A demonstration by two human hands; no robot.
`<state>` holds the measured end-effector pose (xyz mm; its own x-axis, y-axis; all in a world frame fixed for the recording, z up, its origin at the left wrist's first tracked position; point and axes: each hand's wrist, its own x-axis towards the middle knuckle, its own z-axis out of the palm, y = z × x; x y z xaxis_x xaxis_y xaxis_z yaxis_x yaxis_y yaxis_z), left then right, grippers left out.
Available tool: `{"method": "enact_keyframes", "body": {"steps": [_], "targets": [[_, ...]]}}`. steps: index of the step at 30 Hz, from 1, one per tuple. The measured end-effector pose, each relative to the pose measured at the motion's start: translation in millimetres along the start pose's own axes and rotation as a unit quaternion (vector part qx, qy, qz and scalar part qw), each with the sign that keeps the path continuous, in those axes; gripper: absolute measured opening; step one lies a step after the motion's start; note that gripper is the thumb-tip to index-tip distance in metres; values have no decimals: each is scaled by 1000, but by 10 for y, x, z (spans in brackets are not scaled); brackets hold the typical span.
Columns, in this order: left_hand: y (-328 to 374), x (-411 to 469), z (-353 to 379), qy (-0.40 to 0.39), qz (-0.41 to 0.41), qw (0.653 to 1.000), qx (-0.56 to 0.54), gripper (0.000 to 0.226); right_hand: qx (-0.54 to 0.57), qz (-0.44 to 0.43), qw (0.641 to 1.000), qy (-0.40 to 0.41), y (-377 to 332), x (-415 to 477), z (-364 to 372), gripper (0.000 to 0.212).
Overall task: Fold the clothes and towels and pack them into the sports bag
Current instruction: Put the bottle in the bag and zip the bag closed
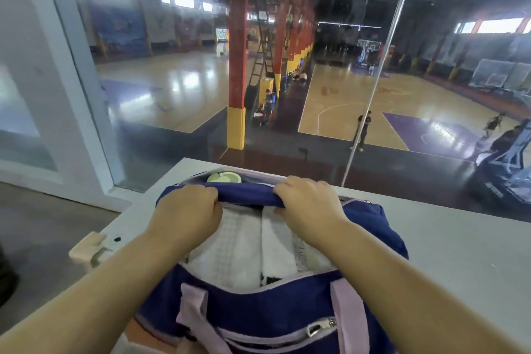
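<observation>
A navy sports bag with lilac straps and a front zip pocket lies open on the white table in front of me. Folded white towels fill its main opening, side by side. My left hand and my right hand both grip the far navy flap of the bag, fingers curled over its edge, above the towels. A pale green round thing shows just behind the flap, at the bag's far side.
A glass wall rises right behind the table's far edge, with a basketball hall below. A white pillar stands at the left. A small beige block sticks out at the table's left corner. The floor drops away to the left.
</observation>
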<state>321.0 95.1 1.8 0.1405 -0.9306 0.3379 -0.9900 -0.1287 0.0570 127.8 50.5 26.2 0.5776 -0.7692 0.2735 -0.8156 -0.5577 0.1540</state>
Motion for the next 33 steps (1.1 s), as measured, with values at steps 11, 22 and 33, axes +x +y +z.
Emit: {"method": "enact_keyframes", "body": {"steps": [11, 22, 33], "targets": [[-371, -244, 52, -27, -40, 998, -35, 22, 56, 111, 992, 19, 166, 35, 66, 21], [-185, -279, 86, 15, -15, 993, -119, 24, 103, 50, 993, 40, 516, -348, 164, 25], [1018, -216, 64, 55, 181, 960, -204, 20, 216, 287, 933, 21, 1003, -1283, 243, 49]]}}
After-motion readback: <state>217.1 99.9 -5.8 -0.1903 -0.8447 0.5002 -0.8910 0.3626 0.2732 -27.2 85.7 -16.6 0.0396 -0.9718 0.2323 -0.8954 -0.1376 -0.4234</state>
